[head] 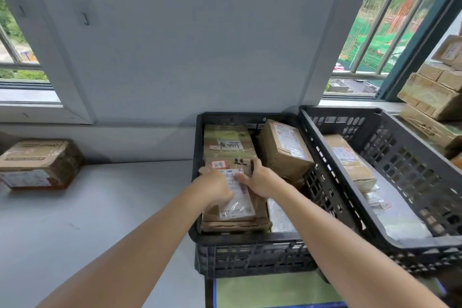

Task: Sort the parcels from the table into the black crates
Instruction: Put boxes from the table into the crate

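A flat brown parcel with a white label (237, 205) lies on top of other parcels in the near black crate (250, 245). My left hand (217, 189) holds its left side with curled fingers. My right hand (257, 177) grips its far right edge, thumb on the label. Behind it in the same crate stand a taped brown parcel (228, 142) and a tilted brown box (285, 150). A second black crate (390, 177) to the right holds a long brown parcel (350, 160) and white bags. One cardboard parcel (40, 162) sits on the grey table (87, 220) at far left.
A stack of cardboard boxes (435, 97) stands on the window sill at the right. The grey wall and windows run close behind the crates. A green surface (275, 290) lies below the crates at the bottom edge.
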Demonstrator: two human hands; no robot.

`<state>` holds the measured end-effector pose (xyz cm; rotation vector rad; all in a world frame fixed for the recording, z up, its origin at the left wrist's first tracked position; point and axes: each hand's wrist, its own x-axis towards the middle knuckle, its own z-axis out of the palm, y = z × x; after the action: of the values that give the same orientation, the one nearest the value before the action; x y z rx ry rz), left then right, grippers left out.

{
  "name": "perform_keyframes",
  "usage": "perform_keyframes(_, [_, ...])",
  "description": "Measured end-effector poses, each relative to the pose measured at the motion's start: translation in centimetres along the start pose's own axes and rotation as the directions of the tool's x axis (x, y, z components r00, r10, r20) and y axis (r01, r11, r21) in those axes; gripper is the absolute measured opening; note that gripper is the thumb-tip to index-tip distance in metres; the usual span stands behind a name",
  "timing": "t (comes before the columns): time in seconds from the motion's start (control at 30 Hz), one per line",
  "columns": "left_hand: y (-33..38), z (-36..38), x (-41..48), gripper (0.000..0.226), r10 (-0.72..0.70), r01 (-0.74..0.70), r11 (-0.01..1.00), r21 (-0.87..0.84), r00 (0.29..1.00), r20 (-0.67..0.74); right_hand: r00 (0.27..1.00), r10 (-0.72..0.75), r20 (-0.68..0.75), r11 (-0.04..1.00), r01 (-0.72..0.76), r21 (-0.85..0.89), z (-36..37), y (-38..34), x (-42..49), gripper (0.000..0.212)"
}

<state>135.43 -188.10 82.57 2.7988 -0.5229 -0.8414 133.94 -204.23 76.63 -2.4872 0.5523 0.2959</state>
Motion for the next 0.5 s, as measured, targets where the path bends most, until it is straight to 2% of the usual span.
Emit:
perform_keyframes(0.1, [0.1,1.2,-0.2,0.099,-0.03,0.017,0.988,0.156,0.997,0.078,1.0,-0.01,-0.016,1.0,0.009,-0.016,1.1,0.1,0.0,0.092])
perform_keyframes(0.17, [-0.3,1.5,-0.3,0.103,0.028,-0.048,0.944,0.326,0.997,0.066,0.997,-0.057,-0.046,0.992,0.052,-0.112,0.4,0.2,-0.1,0.091])
perform_keyframes(0.23, [-0.8,1.2,0.0,0.106,0.182,-0.149,0.786,0.6,0.983,0.005,0.984,-0.174,-0.02,0.933,0.159,-0.322,-0.3,0.8,-0.4,0.092])
perform_keyframes(0.27, [-1.1,0.8,0.4,0.112,0.256,-0.188,0.716,0.672,0.967,-0.003,0.966,-0.255,0.037,0.875,0.247,-0.416,-0.8,1.1,-0.5,0.095])
perform_keyframes(0.3, [-1.4,0.3,0.9,0.12,0.297,-0.229,0.692,0.684,0.955,0.019,0.939,-0.321,0.122,0.816,0.34,-0.467,-1.3,1.4,-0.6,0.099])
perform_keyframes(0.37, [-2.0,0.2,2.0,0.132,0.298,-0.284,0.735,0.616,0.951,0.083,0.892,-0.357,0.276,0.752,0.45,-0.482,-1.9,1.9,-0.4,0.11])
perform_keyframes(0.43, [-2.6,1.1,2.7,0.137,0.277,-0.287,0.742,0.606,0.954,0.112,0.881,-0.338,0.331,0.727,0.468,-0.503,-1.3,2.3,0.2,0.12])
perform_keyframes(0.5, [-2.7,2.9,3.0,0.131,0.258,-0.262,0.683,0.682,0.96,0.11,0.887,-0.303,0.349,0.693,0.456,-0.557,0.6,2.7,0.6,0.124])
